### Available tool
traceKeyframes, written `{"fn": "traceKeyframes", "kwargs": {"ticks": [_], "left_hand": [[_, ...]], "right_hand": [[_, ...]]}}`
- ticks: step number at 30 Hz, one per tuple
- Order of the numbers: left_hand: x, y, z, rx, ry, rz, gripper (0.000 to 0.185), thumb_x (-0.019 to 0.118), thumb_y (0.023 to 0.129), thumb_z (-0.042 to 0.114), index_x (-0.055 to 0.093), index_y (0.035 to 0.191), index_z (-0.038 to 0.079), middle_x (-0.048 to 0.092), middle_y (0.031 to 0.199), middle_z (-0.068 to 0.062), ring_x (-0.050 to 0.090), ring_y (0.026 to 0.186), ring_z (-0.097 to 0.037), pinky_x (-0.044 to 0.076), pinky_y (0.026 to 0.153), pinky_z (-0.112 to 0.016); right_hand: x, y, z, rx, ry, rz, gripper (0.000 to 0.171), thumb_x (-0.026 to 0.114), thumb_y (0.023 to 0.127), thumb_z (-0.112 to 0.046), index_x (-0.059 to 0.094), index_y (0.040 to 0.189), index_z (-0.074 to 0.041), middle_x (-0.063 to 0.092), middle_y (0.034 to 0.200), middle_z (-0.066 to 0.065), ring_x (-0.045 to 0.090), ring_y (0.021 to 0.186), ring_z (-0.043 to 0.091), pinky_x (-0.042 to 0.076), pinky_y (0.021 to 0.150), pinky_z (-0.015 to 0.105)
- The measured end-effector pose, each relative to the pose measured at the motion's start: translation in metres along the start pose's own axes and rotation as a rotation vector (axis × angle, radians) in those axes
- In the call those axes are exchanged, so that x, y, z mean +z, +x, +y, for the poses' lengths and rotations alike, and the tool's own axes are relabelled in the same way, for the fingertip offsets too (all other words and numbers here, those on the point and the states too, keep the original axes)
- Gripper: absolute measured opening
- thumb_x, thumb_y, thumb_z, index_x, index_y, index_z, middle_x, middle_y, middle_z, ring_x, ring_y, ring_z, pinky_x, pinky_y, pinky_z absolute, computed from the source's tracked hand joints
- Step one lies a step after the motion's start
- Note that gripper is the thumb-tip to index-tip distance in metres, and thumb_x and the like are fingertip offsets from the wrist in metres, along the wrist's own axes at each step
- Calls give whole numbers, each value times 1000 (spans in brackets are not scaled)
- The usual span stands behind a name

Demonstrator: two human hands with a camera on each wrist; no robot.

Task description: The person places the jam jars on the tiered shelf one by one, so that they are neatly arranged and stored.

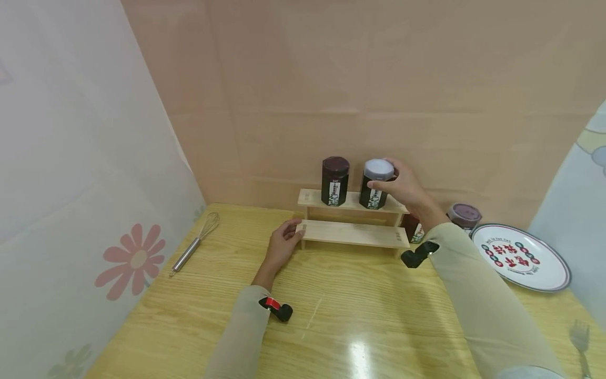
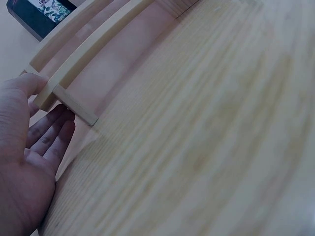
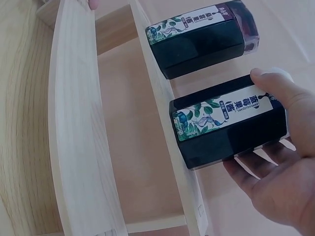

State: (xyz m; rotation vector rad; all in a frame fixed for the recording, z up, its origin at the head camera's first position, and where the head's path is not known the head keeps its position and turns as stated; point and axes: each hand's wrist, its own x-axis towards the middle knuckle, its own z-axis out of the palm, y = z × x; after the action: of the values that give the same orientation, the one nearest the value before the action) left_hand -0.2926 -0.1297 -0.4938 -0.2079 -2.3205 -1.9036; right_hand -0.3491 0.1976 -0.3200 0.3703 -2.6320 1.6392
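A two-tier wooden display rack [image 1: 352,233] stands on the table against the back cloth. The left hand [image 1: 282,243] grips the left end of its lower shelf, thumb on top and the other fingers lower down, as the left wrist view shows. On the upper shelf, the right hand [image 1: 408,188] holds a dark hexagonal jam jar [image 3: 231,125] with a pale lid, thumb on one side and fingers on the other. The jar's base meets the shelf. To its left stands a similar jar [image 1: 335,181] with a dark lid, upright and apart from it.
Right of the rack, another dark jar [image 1: 416,232] is partly hidden by the right arm. Beyond it are a purple-lidded jar [image 1: 465,213] and a white plate [image 1: 549,266] with red lettering. A fork [image 1: 579,337] lies lower right, a whisk [image 1: 188,254] at left.
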Motion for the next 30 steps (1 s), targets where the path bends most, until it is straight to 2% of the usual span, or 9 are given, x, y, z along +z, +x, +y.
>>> {"fn": "traceKeyframes", "kwargs": {"ticks": [7,11,16,18,22,25,28,30], "left_hand": [[-1,1,0,3,-25,3,39,69,101,23,64,138,14,61,142,-13,59,129,-30,49,112,-49],[0,1,1,4,-18,7,38,69,101,22,64,138,14,62,140,-13,60,129,-28,49,112,-47],[1,2,0,1,-11,-2,36,68,102,21,65,137,16,63,138,-9,60,127,-25,51,110,-43],[1,2,-1,1,-13,-2,36,69,101,22,65,137,17,64,138,-9,61,126,-25,52,109,-43],[0,3,-3,7,-8,1,37,69,101,24,65,137,18,64,139,-8,61,126,-24,54,106,-41],[-1,4,-3,3,-5,0,36,69,101,25,65,136,19,64,137,-8,62,125,-23,54,104,-38],[-3,5,-3,-4,-6,1,35,69,101,24,65,136,20,65,135,-8,63,123,-23,55,101,-36],[-4,5,-3,-11,-7,2,35,70,101,25,66,135,21,66,134,-8,63,122,-23,56,101,-37]], "right_hand": [[0,0,-3,23,-9,-9,85,80,92,-24,31,160,-13,43,153,16,45,138,32,38,113,46],[-1,-1,-3,33,-8,-21,92,80,92,-26,24,164,-14,41,156,17,43,141,33,36,118,50],[-6,-5,-5,31,-12,-40,92,78,93,-26,22,165,-15,40,159,20,41,143,34,41,113,47],[-10,-6,-5,30,14,-46,92,78,94,-25,21,165,-16,37,162,20,40,145,35,42,111,46],[-21,-11,-3,44,67,-61,93,77,95,-21,18,166,-18,29,169,17,36,150,37,40,119,52],[-32,-16,0,45,27,-73,93,74,97,-23,14,167,-18,28,170,16,36,152,37,38,120,56],[-44,-22,4,38,-37,-74,90,71,99,-28,12,167,-18,30,169,15,37,152,37,43,117,52],[-51,-27,8,44,-38,-76,89,69,100,-30,11,167,-19,29,170,14,36,153,37,43,117,53]]}}
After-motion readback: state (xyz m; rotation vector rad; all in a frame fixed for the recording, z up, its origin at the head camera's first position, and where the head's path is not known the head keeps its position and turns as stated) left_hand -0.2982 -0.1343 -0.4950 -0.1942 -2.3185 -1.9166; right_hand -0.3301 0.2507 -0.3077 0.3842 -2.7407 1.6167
